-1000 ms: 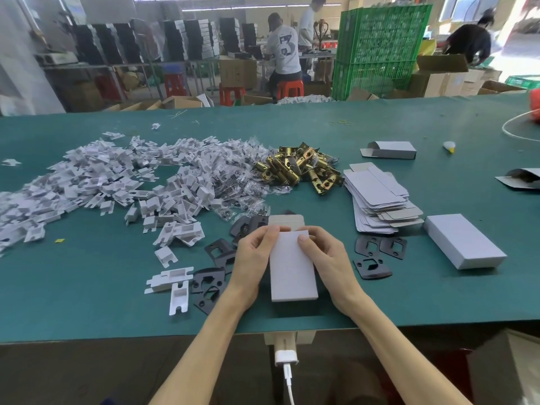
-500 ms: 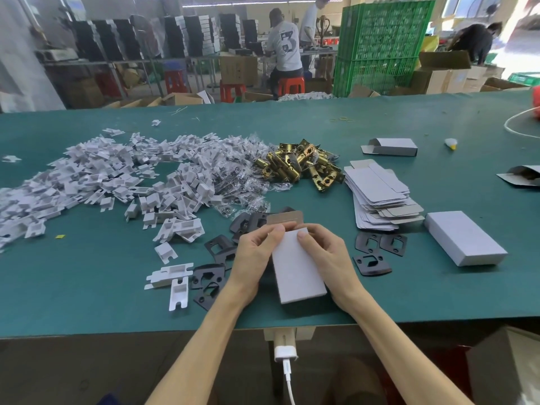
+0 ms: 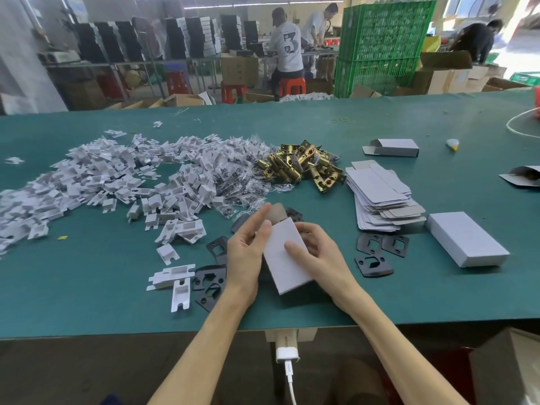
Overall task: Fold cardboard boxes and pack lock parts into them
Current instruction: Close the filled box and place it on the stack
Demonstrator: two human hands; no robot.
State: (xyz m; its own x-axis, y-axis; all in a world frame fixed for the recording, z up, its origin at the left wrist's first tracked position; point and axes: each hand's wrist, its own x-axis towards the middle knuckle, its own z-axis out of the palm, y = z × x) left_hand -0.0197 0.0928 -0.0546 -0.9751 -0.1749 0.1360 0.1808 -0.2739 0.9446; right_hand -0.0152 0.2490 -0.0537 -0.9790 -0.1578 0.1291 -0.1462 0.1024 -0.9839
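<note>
The box (image 3: 285, 255) was held just above the surface (image 3: 87, 287), near the middle of its near edge. It was tilted, and its brown flap (image 3: 276, 213) was open at the far end. The right hand (image 3: 315, 252) had its grip closed around the box, with the thumb on the top face and the fingers curled around the side. The left hand (image 3: 244, 252) pinched the left edge, and its index finger lay straight against the flap.

In my judgement, the open end was the weak point. If the flap was pushed in crooked, it could crease or miss its slot. If the box tipped toward that end, any parts inside could slide out. Whether it held parts could not be seen.

Black plates (image 3: 380, 249) lay on the surface on both sides of the hands. A big heap of white pieces (image 3: 102, 176) spread toward the left edge, and brass latches (image 3: 298, 168) lay beside it. A stack of flat blanks (image 3: 380, 200) and a closed box (image 3: 464, 239) lay to the right.

Beyond the far edge stood green crates (image 3: 382, 39), cartons and red stools, and several people worked at benches.
</note>
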